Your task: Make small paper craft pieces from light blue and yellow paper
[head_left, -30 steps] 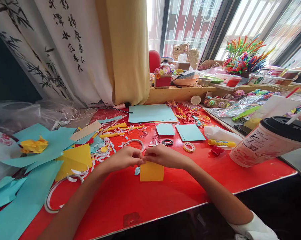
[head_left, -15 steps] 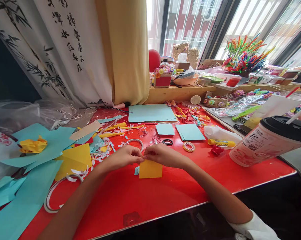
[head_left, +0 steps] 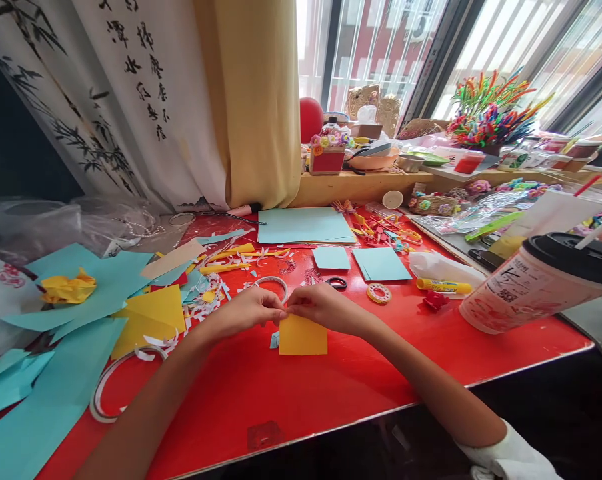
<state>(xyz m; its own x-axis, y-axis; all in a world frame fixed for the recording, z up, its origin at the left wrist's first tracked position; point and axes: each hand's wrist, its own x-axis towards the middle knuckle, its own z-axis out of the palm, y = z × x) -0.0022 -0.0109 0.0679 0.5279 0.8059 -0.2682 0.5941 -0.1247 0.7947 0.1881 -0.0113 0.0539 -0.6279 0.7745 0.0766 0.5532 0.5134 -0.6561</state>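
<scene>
The yellow square of paper is at the middle of the red table, bottom edge facing the person and running left to right; no long axis can be told. The left hand and right hand are narrowed, fingertips meeting and pinching its top left corner. The right hand hides part of its top edge. A blue scrap sits just beside its left edge. Blue paper squares lie beyond. Behind are a curtain and a window.
</scene>
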